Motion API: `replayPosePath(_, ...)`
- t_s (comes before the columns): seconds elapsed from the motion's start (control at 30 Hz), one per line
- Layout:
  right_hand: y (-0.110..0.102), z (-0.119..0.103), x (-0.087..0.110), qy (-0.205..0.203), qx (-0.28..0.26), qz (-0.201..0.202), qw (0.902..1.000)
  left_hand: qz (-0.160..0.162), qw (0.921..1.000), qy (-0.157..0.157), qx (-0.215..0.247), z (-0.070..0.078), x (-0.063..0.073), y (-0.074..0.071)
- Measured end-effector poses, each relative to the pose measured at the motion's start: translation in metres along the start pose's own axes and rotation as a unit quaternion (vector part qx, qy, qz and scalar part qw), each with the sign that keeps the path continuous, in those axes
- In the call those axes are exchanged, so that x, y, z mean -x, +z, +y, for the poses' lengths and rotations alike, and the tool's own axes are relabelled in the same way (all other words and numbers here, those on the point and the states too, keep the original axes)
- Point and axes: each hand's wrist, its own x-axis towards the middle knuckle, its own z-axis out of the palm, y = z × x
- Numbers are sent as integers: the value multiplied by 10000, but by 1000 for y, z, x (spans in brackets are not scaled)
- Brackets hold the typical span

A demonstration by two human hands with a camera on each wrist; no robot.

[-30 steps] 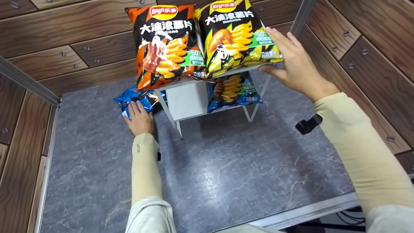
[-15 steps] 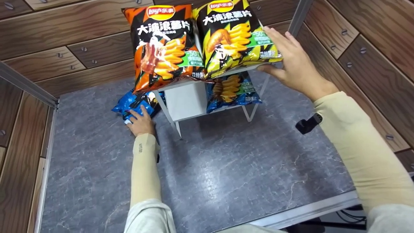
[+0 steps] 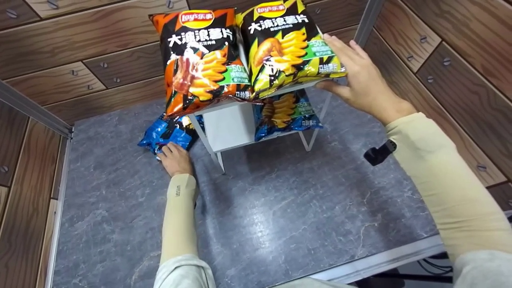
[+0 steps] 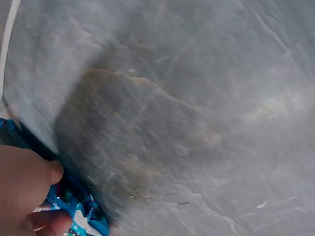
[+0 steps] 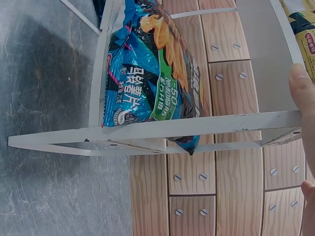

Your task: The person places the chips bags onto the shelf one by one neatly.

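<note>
My left hand pinches the near edge of a blue chip bag, which lies on the grey floor left of a small white rack. The left wrist view has the thumb and a fingertip on the crinkled blue film. My right hand rests at the right side of the rack's top shelf beside a yellow chip bag, fingers extended and thumb at the front corner. Next to that bag lies an orange chip bag. Another blue chip bag sits on the lower shelf's right half.
Wood-patterned walls with printed screws enclose the marbled grey surface at the back and sides. A metal edge runs along the front right, with dark cables below it.
My left hand has drawn back slightly toward me, its fingers going from spread on the blue bag to curled at its near edge. The right hand keeps its place at the rack.
</note>
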Motion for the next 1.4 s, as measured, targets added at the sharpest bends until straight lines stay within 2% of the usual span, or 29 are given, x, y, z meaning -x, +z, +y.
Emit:
replayPosePath(0.13, 1, -1, -2, -33, -78, 2, 10000, -451, 9977, 148, -481, -8, 1, 0)
replayPosePath(0.2, 1, -2, -3, -50, -95, 11, 9999, -619, 9967, 147, -511, -10, 2, -1)
replayPosePath(0.23, 0, -2, -3, -61, -100, 17, 9999, -599, 9970, 135, -476, -11, 3, -1)
replayPosePath(0.3, 0, -2, -4, -78, -112, 31, 9999, -277, 9993, 120, -228, -12, 6, -2)
replayPosePath(0.4, 0, -2, -4, -83, -106, 22, 9999, 521, 9982, 217, 180, -13, 10, -1)
replayPosePath(0.47, -1, -2, -4, -71, -99, 8, 9999, 1096, 9930, 346, 261, -14, 11, 1)
replayPosePath(0.57, -1, -2, -4, -45, -80, -8, 10000, 1725, 9832, 529, 290, -16, 10, 5)
replayPosePath(0.67, 0, -2, -4, -27, -87, -11, 10000, 2035, 9771, 598, 186, -15, 10, 5)
replayPosePath(0.73, 0, -2, -4, -39, -116, 0, 9999, 2032, 9774, 575, 78, -13, 11, 5)
replayPosePath(0.8, 1, -1, -3, -56, -139, 9, 9999, 1882, 9806, 543, -61, -9, 13, 2)
replayPosePath(0.97, 2, 0, -1, -77, -142, 14, 9999, 1105, 9915, 458, -504, 1, 23, -1)
replayPosePath(1.07, 1, 0, -1, -57, -121, 21, 9999, 855, 9929, 426, -706, 5, 30, -2)
replayPosePath(1.23, 1, 1, 0, -17, -157, 72, 9998, 956, 9903, 474, -888, 7, 42, -3)
replayPosePath(1.4, 3, 1, 0, -10, -163, 74, 9998, 913, 9892, 492, -1035, 7, 61, -4)
